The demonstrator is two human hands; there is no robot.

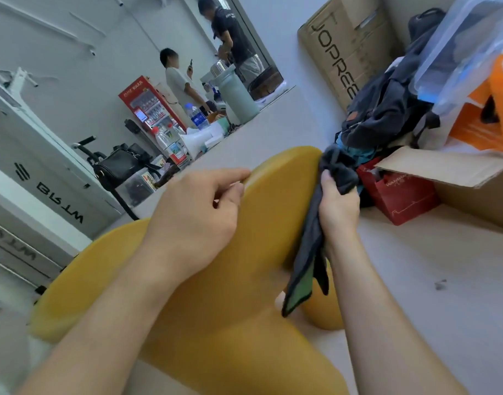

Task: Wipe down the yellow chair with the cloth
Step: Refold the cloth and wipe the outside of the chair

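Note:
The yellow chair (259, 229) fills the middle of the head view, its backrest running up toward the centre and its seat spreading low and left. My left hand (193, 218) grips the left edge of the backrest, thumb and fingers pinched over the rim. My right hand (337, 206) is closed around a dark grey cloth (313, 246) with a green underside. The cloth's bunched top presses against the backrest's upper right edge, and its loose end hangs down beside the chair.
A red paper bag (401, 198) and an open cardboard box (458, 178) sit close on the right, with a dark backpack (387, 109) above them. A black handbag (122, 166), bottles and a megaphone lie at the left. Two people stand far back.

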